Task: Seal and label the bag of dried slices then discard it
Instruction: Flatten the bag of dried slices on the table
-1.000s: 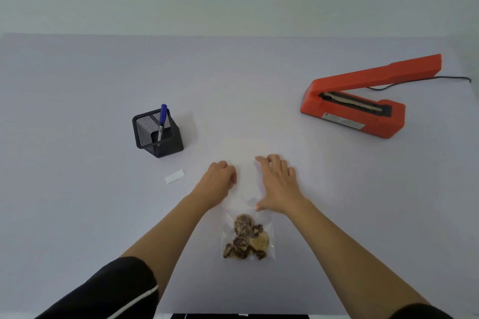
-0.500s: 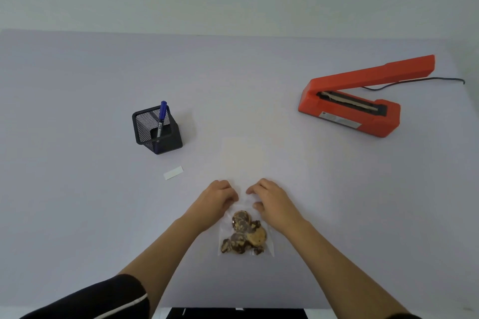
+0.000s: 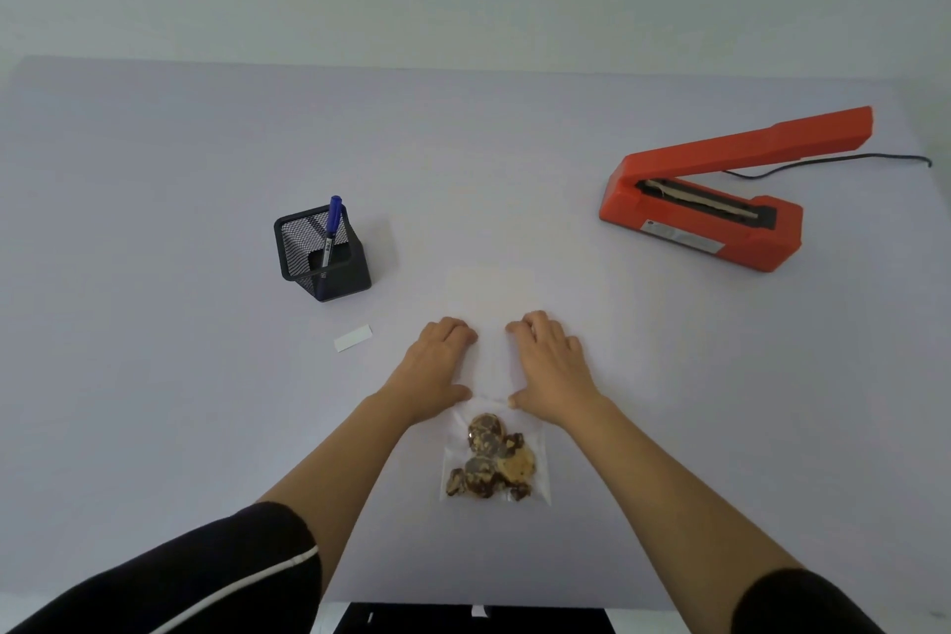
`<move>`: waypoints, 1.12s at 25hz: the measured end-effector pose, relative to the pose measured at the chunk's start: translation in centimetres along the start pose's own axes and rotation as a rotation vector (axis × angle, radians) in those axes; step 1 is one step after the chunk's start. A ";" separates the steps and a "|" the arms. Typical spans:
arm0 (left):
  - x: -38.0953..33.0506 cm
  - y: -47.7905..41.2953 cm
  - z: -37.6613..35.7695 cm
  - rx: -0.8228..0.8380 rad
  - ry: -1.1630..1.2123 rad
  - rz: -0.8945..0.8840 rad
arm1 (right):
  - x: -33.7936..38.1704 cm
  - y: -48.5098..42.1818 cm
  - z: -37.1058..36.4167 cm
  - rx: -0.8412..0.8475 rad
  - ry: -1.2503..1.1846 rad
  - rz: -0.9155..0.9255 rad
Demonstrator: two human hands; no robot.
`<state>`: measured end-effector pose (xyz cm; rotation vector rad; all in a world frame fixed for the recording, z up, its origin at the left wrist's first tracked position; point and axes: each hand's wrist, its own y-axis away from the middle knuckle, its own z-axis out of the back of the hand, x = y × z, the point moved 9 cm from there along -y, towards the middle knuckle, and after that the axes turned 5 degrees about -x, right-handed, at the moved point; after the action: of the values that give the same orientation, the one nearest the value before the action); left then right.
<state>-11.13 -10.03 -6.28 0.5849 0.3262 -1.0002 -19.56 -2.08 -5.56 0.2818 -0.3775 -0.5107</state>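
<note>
A clear plastic bag (image 3: 538, 439) lies flat on the lilac table (image 3: 206, 376), with brown dried slices (image 3: 489, 459) bunched in its near end. The right hand (image 3: 551, 368) presses down, spread, on the bag's empty far half. The left hand (image 3: 437, 368) rests there with its fingers curled, and I cannot tell whether it is pinching the film. A black mesh holder (image 3: 321, 255) contains one blue pen (image 3: 332, 227).

A head-worn camera looks forward and down across the table (image 3: 154, 350), close above the left hand (image 3: 437, 368) and right hand (image 3: 553, 368).
</note>
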 end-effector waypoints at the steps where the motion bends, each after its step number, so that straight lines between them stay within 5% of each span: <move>1: -0.1 0.4 -0.2 -0.021 0.014 -0.017 | 0.2 0.4 -0.1 -0.020 -0.025 0.008; 11: -0.1 1.8 -0.7 -0.070 0.054 -0.063 | 0.9 2.6 -1.6 -0.067 -0.309 0.097; 21: 0.3 -0.9 0.1 0.101 -0.025 0.016 | 0.3 -1.1 0.0 0.074 0.027 0.009; 28: 0.5 -2.3 0.8 0.056 -0.046 0.027 | 0.3 -2.2 0.0 0.145 0.097 -0.035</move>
<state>-12.83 -11.79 -6.58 0.6147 0.2491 -0.9980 -20.21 -4.08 -6.25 0.4520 -0.3163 -0.5034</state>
